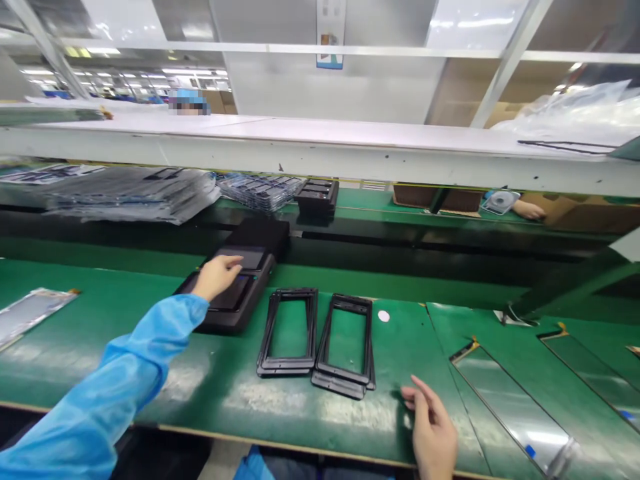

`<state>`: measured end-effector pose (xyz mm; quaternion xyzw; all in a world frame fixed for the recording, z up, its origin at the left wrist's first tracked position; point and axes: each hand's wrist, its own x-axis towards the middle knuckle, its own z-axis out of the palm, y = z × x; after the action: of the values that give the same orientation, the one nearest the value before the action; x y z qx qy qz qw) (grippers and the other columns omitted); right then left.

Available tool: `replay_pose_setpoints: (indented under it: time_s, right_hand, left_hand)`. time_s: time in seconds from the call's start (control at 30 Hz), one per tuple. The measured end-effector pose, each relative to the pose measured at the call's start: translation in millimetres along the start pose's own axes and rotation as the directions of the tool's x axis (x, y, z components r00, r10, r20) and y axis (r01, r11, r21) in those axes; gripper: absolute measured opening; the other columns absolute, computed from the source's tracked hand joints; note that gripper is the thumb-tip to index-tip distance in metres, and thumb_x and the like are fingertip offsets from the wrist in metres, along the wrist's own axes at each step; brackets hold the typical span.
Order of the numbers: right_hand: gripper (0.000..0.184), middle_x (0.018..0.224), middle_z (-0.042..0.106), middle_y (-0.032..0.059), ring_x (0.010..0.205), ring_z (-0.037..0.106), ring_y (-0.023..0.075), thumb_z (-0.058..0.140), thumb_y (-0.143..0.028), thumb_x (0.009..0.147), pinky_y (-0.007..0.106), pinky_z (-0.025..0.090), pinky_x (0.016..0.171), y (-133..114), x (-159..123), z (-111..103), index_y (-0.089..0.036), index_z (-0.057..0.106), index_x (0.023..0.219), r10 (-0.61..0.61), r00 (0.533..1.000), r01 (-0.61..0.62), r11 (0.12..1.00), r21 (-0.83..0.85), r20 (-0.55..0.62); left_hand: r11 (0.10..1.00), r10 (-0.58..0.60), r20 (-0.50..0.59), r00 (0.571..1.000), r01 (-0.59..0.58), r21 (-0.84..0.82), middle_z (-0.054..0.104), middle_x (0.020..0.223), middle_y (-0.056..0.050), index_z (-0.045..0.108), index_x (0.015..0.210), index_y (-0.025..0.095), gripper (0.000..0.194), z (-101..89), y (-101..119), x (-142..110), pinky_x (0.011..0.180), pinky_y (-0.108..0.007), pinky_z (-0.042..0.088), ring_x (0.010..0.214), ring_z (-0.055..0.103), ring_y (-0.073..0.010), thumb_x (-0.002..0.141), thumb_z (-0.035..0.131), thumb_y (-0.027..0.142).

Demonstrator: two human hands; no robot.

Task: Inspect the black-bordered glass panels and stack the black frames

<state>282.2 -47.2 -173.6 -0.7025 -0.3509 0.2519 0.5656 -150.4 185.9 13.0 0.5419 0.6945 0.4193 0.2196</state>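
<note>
My left hand [219, 275], in a blue sleeve [135, 363], reaches over a black tray [235, 321] holding dark, flat screen panels [231, 293]. Its thumb and forefinger are a little apart, and nothing shows between them; the other fingers are partly hidden. To the right of the tray lie two small stacks of black rectangular frames, a left stack [265, 347] and a right stack [344, 385], slightly fanned out. My right hand [433, 427] is near the front of the green bench, right of the frames, with fingers loosely stretched and holding nothing.
Glass panels with flex tails, one nearer [515, 393] and one farther [590, 367], lie at right; another panel [35, 313] lies far left. A shelf [320, 150] crosses above stacked plastic trays [135, 193]. Another person's hand [529, 209] is by a cardboard box [585, 212].
</note>
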Motion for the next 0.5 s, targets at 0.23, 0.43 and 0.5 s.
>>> replay_pose_setpoints:
  time_s: [0.23, 0.43, 0.5]
  right_hand:
    - [0.065, 0.165, 0.046, 0.0274, 0.153, 0.039, 0.0514, 0.055, -0.071, 0.088, 0.075, 0.032, 0.117, 18.5, 72.9, -83.3, -0.020, 0.081, 0.121, -0.280, 0.950, 0.183, 0.857, -0.481, -0.138]
    - [0.090, 0.152, 0.063, 0.0253, 0.150, 0.045, 0.0550, 0.051, -0.088, 0.082, 0.078, 0.031, 0.119, 54.0, 42.5, -133.1, -0.015, 0.077, 0.127, -0.232, 0.970, 0.226, 0.761, -0.607, 0.071]
    - [0.086, 0.160, 0.057, 0.0185, 0.153, 0.042, 0.0504, 0.052, -0.085, 0.087, 0.075, 0.030, 0.122, 58.0, 14.2, -137.2, -0.018, 0.072, 0.139, -0.229, 0.957, 0.289, 0.721, -0.630, 0.177]
  left_hand:
    - [0.882, 0.180, 0.555, 0.812, -0.383, 0.274, 0.072, 0.131, -0.010, 0.072, 0.123, 0.019, 0.025, 132.3, 27.0, -37.9, 0.100, -0.049, 0.060, 0.115, 0.071, -0.0264, 0.103, 0.070, 0.034]
    - [0.825, 0.115, 0.638, 0.761, -0.431, 0.366, 0.067, 0.138, -0.012, 0.066, 0.135, 0.018, 0.037, 204.7, 53.5, -55.1, 0.097, -0.051, 0.061, 0.116, 0.070, -0.0284, 0.102, 0.070, 0.035]
    - [0.836, 0.082, 0.647, 0.758, -0.405, 0.369, 0.067, 0.138, -0.012, 0.065, 0.136, 0.018, 0.038, 211.2, 57.2, -54.4, 0.097, -0.051, 0.061, 0.117, 0.070, -0.0286, 0.102, 0.071, 0.035]
